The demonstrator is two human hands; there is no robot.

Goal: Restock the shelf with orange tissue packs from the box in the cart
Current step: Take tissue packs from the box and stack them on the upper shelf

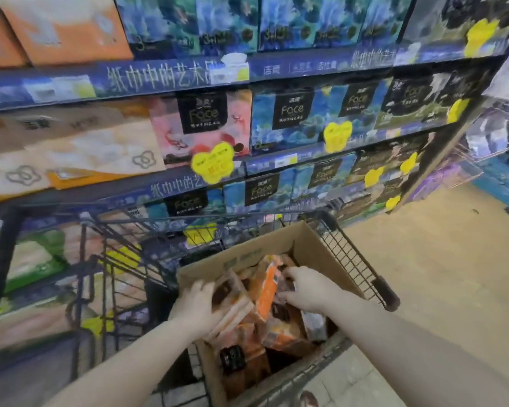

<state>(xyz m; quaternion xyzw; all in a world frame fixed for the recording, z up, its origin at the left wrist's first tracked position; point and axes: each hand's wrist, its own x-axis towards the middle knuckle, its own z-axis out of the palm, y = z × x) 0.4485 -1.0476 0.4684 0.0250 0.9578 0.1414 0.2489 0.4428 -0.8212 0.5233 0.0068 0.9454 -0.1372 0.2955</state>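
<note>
Orange tissue packs [279,333] lie jumbled inside the cardboard box [315,248], which sits in the wire cart [356,259] in front of the shelf [159,74]. Both hands are down in the box, apart from each other. The left hand [197,304] curls its fingers over the leaning pack [232,304] at the box's left side. The right hand [304,286] pinches the upright pack [266,289] between thumb and fingers, just beside the leaning one. Further packs lie below both hands. Blur softens the left fingers.
</note>
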